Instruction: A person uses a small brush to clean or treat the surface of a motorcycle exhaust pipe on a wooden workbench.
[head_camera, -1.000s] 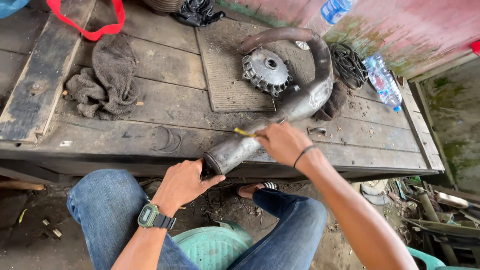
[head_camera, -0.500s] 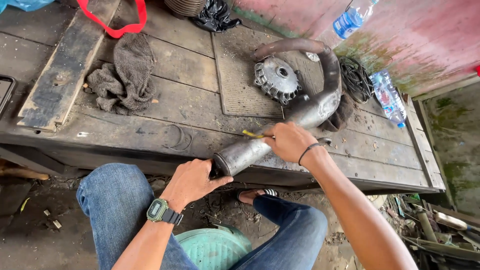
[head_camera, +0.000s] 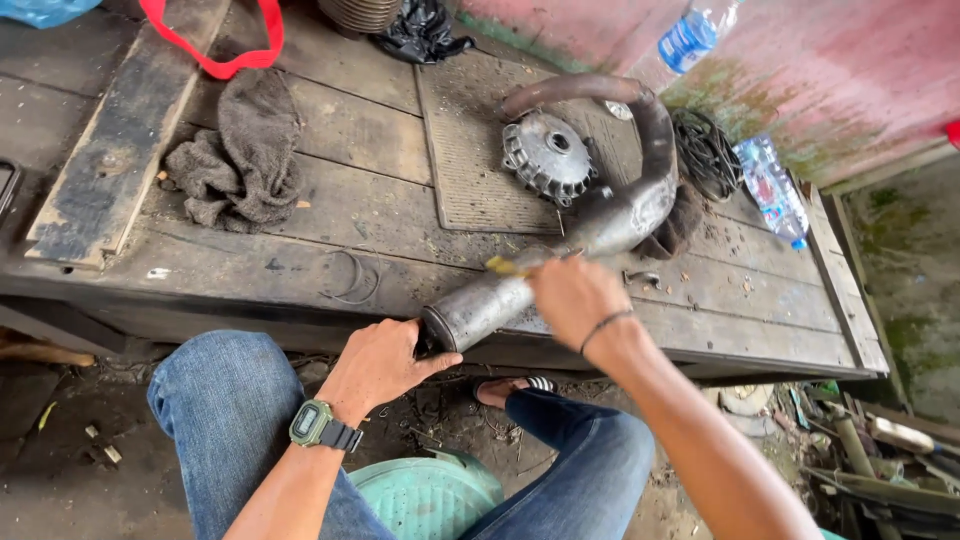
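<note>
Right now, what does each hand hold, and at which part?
The left hand grips the open end of the exhaust pipe. The right hand holds a yellowish tool by its handle, against the pipe.

A clear plastic water bottle (head_camera: 690, 35) with a blue label band stood at about one o'clock, against the pink wall (head_camera: 830, 90). A second clear bottle (head_camera: 770, 190) with a blue cap lay on its side at the counter's (head_camera: 380, 230) two o'clock edge; its label could not be made out. A green wristwatch (head_camera: 312, 422) sat at seven o'clock on the left hand's (head_camera: 375, 365) wrist, its small rectangular screen pale grey.
</note>
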